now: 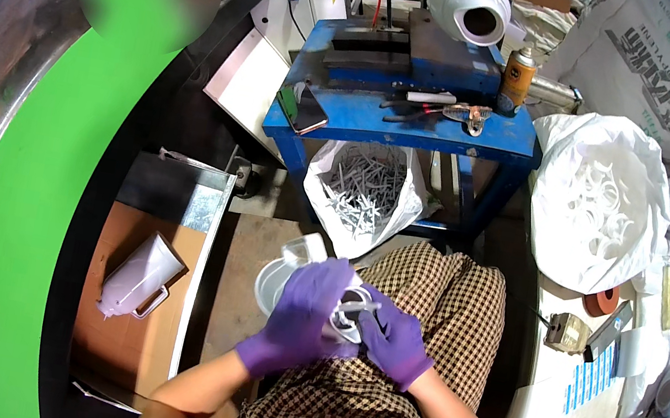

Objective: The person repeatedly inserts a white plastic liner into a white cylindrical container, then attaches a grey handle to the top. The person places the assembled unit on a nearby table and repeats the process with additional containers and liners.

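In my lap, my left hand (pixel 301 314), in a purple glove, is wrapped round a white plastic pipe fitting (pixel 272 285). The fitting has a wide round end to the left, a squarish translucent piece (pixel 306 248) beyond the hand, and a round opening facing right. At that opening, my right hand (pixel 394 340), gloved in the same purple, has its fingers closed. A pale grey strip (pixel 359 306) lies across the opening beside the right fingertips. Whatever the right hand grips is mostly hidden by its fingers.
Ahead, a blue metal bench (pixel 420 126) carries a phone (pixel 303 109), pliers (pixel 418 112) and a spray can (pixel 516 82). Beneath sits a sack of grey plastic strips (pixel 363 187). A sack of white rings (pixel 601 205) stands right; a white jug-like part (pixel 142 276) lies left.
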